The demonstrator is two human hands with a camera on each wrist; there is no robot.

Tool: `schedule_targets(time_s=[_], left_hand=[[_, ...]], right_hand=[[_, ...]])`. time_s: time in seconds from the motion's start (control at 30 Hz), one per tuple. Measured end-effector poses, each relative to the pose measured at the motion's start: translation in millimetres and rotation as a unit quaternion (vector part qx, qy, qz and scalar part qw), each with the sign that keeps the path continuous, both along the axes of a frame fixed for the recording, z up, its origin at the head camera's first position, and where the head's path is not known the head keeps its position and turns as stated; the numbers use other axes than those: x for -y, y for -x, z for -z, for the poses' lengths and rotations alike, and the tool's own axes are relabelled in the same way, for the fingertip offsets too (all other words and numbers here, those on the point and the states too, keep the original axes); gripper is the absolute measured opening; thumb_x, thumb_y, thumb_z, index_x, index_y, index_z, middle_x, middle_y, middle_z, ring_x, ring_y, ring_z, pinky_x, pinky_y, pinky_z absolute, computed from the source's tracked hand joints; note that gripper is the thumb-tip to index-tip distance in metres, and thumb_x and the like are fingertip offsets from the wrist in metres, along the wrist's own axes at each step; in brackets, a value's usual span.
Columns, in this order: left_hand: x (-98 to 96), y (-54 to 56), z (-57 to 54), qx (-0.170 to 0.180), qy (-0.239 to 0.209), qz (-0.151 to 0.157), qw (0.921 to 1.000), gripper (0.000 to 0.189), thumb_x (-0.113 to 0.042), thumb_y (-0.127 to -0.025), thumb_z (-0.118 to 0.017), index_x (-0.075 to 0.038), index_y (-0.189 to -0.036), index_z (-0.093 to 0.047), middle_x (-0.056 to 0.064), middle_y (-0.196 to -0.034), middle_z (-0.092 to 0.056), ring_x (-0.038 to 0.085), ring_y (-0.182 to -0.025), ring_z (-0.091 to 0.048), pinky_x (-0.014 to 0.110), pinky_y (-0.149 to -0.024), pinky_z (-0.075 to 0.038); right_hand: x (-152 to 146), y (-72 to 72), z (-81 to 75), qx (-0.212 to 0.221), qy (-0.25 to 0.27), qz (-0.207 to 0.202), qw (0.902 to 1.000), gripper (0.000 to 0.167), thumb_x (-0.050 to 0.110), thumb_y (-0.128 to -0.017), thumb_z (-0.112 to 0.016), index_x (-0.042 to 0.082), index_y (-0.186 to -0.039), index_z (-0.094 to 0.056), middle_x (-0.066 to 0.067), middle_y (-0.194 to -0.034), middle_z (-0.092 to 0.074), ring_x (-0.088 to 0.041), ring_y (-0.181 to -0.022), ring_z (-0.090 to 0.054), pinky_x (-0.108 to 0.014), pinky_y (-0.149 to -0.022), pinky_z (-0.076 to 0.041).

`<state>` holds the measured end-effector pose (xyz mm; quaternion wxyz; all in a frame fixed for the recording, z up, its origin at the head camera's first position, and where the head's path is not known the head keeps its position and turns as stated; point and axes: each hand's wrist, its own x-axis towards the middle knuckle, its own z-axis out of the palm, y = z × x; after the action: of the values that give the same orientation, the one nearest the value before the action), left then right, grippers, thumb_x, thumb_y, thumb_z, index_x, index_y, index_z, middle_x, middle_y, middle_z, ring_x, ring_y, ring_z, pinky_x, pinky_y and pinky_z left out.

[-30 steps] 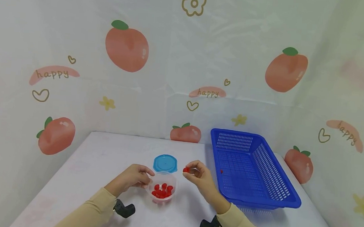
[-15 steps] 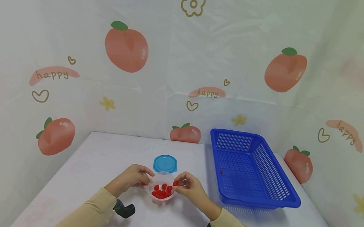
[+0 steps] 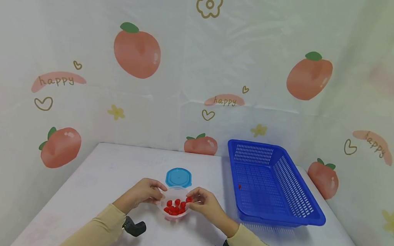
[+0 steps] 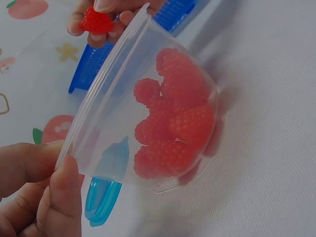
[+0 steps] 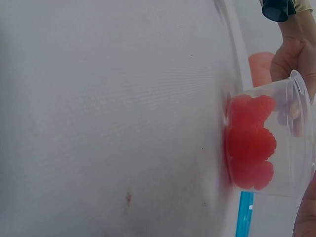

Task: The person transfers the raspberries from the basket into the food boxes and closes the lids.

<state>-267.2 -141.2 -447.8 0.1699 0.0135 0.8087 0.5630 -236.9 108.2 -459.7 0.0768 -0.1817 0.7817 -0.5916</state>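
Observation:
A clear plastic tub stands upright on the white table, with several red raspberries heaped in its bottom. My left hand pinches the tub's rim on its left side, thumb and fingers plain in the left wrist view. At the opposite rim is my right hand, holding a single raspberry between thumb and fingers just above the opening. Only the edge of the right hand shows in the right wrist view, where the tub's wall is seen from the side.
A blue lid lies flat just behind the tub. To the right stands a large blue slotted basket, with a small red thing showing at its left side. A printed cloth hangs behind the table.
My right hand has moved left and down from beside the basket to the tub's rim, bringing the raspberry along. My left hand has kept its place on the tub.

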Motion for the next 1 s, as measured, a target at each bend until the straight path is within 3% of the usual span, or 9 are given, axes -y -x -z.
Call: schedule_targets(time_s=[0.3,0.53,1.0], left_hand=[[0.1,0.1,-0.4,-0.001,-0.002,0.004,1.0000,0.026,-0.006,-0.083,-0.071,0.002,-0.107,-0.065,0.007,-0.073,-0.065,0.016,-0.060,-0.060,0.027,-0.064,-0.058],[0.1,-0.6,-0.9,-0.004,0.004,0.002,1.0000,0.026,-0.007,-0.083,-0.071,0.001,-0.107,-0.065,0.007,-0.074,-0.065,0.017,-0.060,-0.060,0.028,-0.064,-0.058],[0.4,-0.1,-0.7,-0.004,0.002,0.004,1.0000,0.026,-0.005,-0.084,-0.070,0.002,-0.108,-0.065,0.007,-0.074,-0.065,0.016,-0.060,-0.060,0.028,-0.064,-0.058]], right_hand=[[0.0,0.9,-3.9,-0.009,-0.022,-0.022,0.9995,0.025,0.006,-0.085,-0.070,-0.002,-0.109,-0.066,-0.016,-0.101,-0.066,-0.012,-0.085,-0.058,-0.015,-0.074,-0.053],[0.2,3.7,-1.9,-0.007,-0.029,-0.030,0.9991,0.026,0.000,-0.085,-0.067,-0.009,-0.109,-0.063,-0.031,-0.105,-0.062,-0.013,-0.086,-0.058,-0.014,-0.075,-0.051],[-0.1,2.3,-3.8,0.013,-0.016,-0.026,0.9995,0.026,0.007,-0.086,-0.070,-0.004,-0.109,-0.065,-0.021,-0.102,-0.065,-0.013,-0.086,-0.059,-0.018,-0.075,-0.054]])
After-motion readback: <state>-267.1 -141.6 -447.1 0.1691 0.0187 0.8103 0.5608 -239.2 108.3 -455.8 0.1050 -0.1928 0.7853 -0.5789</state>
